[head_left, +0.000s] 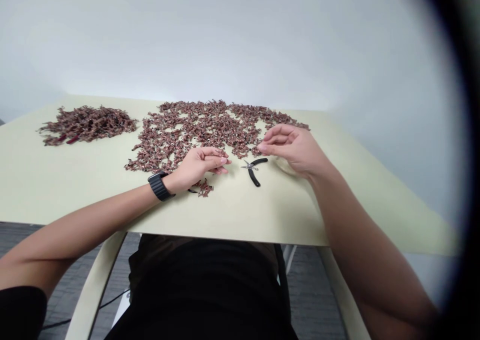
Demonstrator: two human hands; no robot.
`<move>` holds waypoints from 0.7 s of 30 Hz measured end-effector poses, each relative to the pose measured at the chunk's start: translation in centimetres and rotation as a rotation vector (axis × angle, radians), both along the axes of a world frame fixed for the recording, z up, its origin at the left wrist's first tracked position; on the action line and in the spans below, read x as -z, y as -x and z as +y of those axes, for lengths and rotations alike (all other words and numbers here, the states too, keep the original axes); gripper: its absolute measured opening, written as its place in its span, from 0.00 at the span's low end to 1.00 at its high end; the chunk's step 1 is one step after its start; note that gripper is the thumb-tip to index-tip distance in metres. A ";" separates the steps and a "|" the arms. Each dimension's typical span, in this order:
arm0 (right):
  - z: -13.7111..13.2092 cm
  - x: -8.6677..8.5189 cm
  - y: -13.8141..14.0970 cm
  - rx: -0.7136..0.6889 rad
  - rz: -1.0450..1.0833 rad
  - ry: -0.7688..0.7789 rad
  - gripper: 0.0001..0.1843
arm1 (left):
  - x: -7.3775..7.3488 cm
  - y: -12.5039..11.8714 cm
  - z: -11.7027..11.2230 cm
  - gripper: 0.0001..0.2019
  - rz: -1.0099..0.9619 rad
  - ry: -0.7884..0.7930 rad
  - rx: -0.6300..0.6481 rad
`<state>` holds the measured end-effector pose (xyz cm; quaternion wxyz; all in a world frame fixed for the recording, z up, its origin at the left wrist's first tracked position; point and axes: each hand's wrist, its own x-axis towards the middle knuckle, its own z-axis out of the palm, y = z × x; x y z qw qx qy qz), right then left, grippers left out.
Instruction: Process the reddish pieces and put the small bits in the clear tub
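Note:
My left hand (204, 164), with a dark watch at its wrist, hovers over the near edge of a wide spread of small reddish-brown pieces (195, 125). Its thumb and fingers are pressed together; whatever may lie between them is too small to make out. To the right, my right hand (290, 147) has thumb and forefinger pinched at the spread's right front edge, and a tiny thing there cannot be told. Small pliers (255, 171) with black handles lie on the table between my hands, jaws pointing left. Below my left hand rests a little cluster of similar pieces (204, 187).
A separate heap of reddish-brown strands (90, 124) sits at the left of the pale yellow table (93, 180). A plain light wall (225, 40) rises behind. The table's front edge runs close to my body, with its legs below.

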<state>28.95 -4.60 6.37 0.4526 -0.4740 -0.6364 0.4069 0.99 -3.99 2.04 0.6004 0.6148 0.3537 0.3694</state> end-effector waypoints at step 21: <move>-0.6 3.6 4.3 -0.193 0.033 0.034 0.17 | -0.5 -0.8 -1.4 0.19 -0.026 -0.123 0.013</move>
